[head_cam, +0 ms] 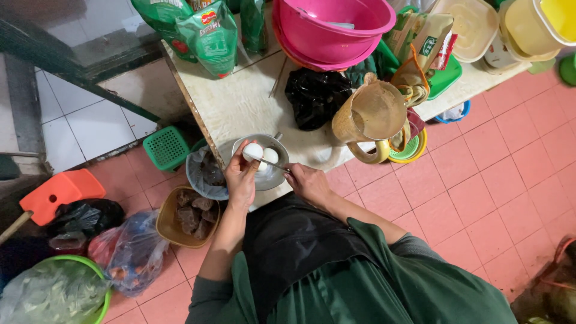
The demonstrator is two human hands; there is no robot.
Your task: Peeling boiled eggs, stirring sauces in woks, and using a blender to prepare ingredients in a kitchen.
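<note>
White eggs [252,151] in a grey metal bowl [277,176]; cream table [240,102]; pink basins [327,27] at the top; black bag [316,96]; salmon floor tiles [510,156]; green basket [166,147] left of centre.

We cannot make out the thin tool [277,164] in the right hand [309,183]; it may be a knife, but it is too small to tell. The left hand [241,177] covers part of the white egg [252,151]. The green basin [57,291] and the yellow tubs [534,24] are cut off by the frame's edges. The black bag [316,96] hides its contents.
</note>
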